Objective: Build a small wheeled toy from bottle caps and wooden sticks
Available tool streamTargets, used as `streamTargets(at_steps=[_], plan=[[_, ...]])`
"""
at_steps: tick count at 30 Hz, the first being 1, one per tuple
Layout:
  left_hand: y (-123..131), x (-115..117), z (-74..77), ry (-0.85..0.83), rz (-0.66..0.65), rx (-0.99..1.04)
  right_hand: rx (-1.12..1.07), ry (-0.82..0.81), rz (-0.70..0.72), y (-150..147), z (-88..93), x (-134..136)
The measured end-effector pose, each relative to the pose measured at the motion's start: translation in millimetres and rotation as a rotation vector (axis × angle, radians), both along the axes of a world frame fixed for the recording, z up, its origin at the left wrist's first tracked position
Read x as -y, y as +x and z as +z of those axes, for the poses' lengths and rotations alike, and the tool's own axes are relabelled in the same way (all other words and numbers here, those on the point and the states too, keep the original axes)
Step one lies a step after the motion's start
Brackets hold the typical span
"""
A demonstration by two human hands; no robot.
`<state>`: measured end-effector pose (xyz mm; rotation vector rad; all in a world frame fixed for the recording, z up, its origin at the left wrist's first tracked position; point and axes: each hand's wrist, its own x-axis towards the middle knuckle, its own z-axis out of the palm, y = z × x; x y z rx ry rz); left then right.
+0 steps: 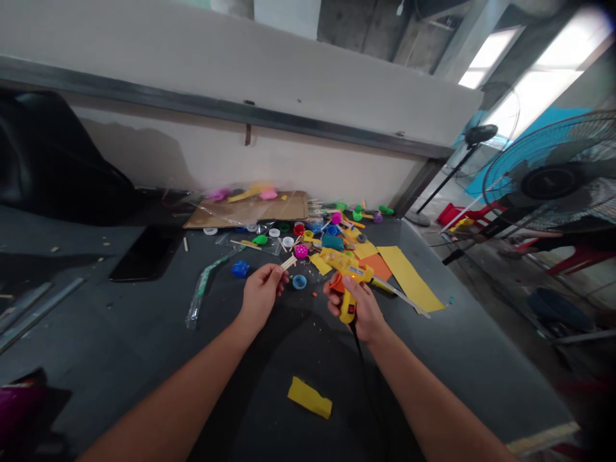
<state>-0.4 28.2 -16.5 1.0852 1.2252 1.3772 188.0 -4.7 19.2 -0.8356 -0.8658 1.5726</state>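
Note:
Between the thumb and fingers of my left hand are a few short wooden sticks, their pale ends pointing right. My right hand is wrapped round the handle of a yellow glue gun, with fingers at its orange trigger. The gun's nozzle faces left, towards the sticks but apart from them, and a long glue stick sticks out of its back. On the table between the hands lies a light blue bottle cap. A blue cap sits left of my left hand.
Coloured caps, sticks and plastic spoons crowd the back, beside a cardboard sheet. Yellow paper lies at right and a yellow scrap in front. A black phone rests left. The gun's cord runs towards me. A fan stands right.

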Motion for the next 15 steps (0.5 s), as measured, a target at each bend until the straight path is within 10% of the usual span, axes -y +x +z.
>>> streamTargets(at_steps=[15], plan=[[5,13,7.7,0.294,-0.264,-0.447,0.183,-0.105,-0.253,-8,-8.3,-5]])
